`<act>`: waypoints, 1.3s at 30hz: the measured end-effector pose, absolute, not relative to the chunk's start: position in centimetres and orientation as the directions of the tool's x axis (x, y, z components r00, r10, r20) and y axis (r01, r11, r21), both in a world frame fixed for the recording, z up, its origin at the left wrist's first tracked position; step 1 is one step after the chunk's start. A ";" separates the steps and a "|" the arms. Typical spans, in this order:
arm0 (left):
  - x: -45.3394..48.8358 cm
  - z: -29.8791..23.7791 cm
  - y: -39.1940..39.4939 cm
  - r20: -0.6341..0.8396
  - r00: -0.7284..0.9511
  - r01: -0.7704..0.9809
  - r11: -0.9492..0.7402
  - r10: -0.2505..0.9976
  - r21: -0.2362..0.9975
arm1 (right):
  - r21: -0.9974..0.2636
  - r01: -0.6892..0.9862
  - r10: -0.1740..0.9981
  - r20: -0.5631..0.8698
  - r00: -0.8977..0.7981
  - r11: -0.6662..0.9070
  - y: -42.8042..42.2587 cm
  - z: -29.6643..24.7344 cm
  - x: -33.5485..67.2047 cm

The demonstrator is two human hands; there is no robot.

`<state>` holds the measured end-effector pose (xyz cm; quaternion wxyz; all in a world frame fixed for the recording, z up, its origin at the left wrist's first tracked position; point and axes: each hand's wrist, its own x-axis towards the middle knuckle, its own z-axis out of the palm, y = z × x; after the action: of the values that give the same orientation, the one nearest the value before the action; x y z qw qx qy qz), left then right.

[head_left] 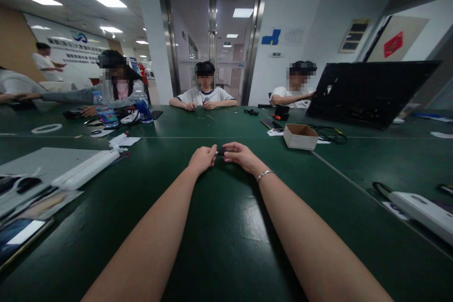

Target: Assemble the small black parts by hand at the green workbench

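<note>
Both my arms reach out over the dark green table. A small black object with a thin silvery end is held between my hands, just above or on the table; it is too small to tell its kind. My left hand is closed in a pinch at the silvery end. My right hand grips the black end between thumb and fingers. The fingers hide part of the object. A silver bracelet circles my right wrist.
A small open box, a phone and cables lie ahead right, near a large black screen. Water bottles stand ahead left. A white power strip lies left, a white device right. Several people sit across the table.
</note>
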<state>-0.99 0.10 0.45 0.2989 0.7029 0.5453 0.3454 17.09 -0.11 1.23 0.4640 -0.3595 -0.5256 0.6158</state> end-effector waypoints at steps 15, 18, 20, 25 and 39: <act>-1.0 -0.8 0.8 0.288 0.219 0.335 -0.349 0.932 0.875 | -0.992 -0.082 0.976 0.106 -0.189 0.092 0.2 0.7 16.2; -1.1 -0.9 1.0 0.305 0.205 0.245 -0.350 0.930 0.904 | -0.994 -0.070 0.976 0.097 -0.196 0.085 0.2 0.7 16.2; -1.1 -0.8 1.0 0.319 0.209 0.192 -0.358 0.925 0.914 | -0.994 -0.065 0.976 0.094 -0.197 0.083 0.2 0.7 16.2; -1.5 -0.4 0.9 0.362 0.214 0.166 -0.399 0.908 0.902 | -0.996 -0.044 0.975 0.086 -0.205 0.078 0.3 0.8 16.2; -1.4 -0.1 0.3 0.254 0.276 0.313 -0.337 0.927 0.888 | -0.995 -0.092 0.970 0.063 -0.234 0.043 0.4 0.7 16.6</act>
<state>-1.41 0.29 -0.14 0.3728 0.7065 0.4389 0.4115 16.56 0.40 0.68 0.4714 -0.4013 -0.5470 0.5635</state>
